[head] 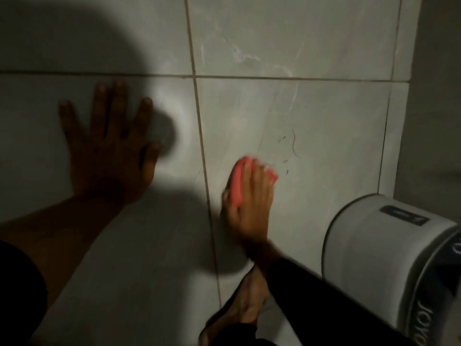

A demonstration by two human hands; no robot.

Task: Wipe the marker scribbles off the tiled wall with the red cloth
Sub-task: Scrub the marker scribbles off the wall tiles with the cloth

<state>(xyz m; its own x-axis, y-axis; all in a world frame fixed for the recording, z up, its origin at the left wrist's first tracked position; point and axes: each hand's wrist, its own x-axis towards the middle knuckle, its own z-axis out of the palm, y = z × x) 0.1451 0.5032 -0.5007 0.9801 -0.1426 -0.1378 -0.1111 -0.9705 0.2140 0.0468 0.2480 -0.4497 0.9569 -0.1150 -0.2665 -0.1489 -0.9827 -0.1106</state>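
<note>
My right hand (pixel 248 208) presses a bunched red cloth (pixel 238 181) flat against the grey tiled wall (pixel 324 121); the hand is blurred. Thin blue marker scribbles (pixel 294 146) lie just up and to the right of the cloth, with small dashes beside its right edge. Fainter blue traces (pixel 233 47) show on the tile above. My left hand (pixel 109 151) rests flat on the wall to the left in shadow, fingers spread, holding nothing.
A grey-white cylindrical container with a dark label (pixel 389 260) fills the lower right, close to my right forearm. A bare foot (pixel 245 305) stands at the wall's base. A wall corner (pixel 414 96) runs down the right side. Large shadows cover the left tiles.
</note>
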